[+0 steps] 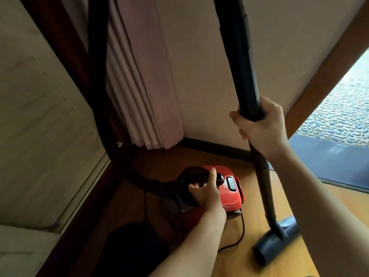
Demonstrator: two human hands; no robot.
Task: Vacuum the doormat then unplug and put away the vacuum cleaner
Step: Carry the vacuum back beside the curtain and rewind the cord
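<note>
- Canister vacuum cleaner: red body with a black front, sitting on the wooden floor in the corner, near the dark skirting board.
- Left hand: I see it reach down onto the top of the canister, fingers curled round the black carry handle, thumb raised beside it.
- Right hand: clenched round the black wand, which runs steeply from the top edge of the view down to the floor.
- Floor nozzle: grey, joined to the wand's lower end and blurred; I cannot tell whether it touches the floor.
- Hose: black and ribbed, descending along the left of the curtain and curving into the canister's front.
- Power cord: dark, looping on the floor by the canister's rear; I cannot see its plug.
- Switch panel: grey rectangle on the red top, just right of the left hand.
- Background: pale wall behind the pleated curtain; louvred panel at left; pebbled paving beyond the opening at right.
- Dark grey strip: lies at that opening, right of the wand; I cannot tell whether it is the doormat.
</note>
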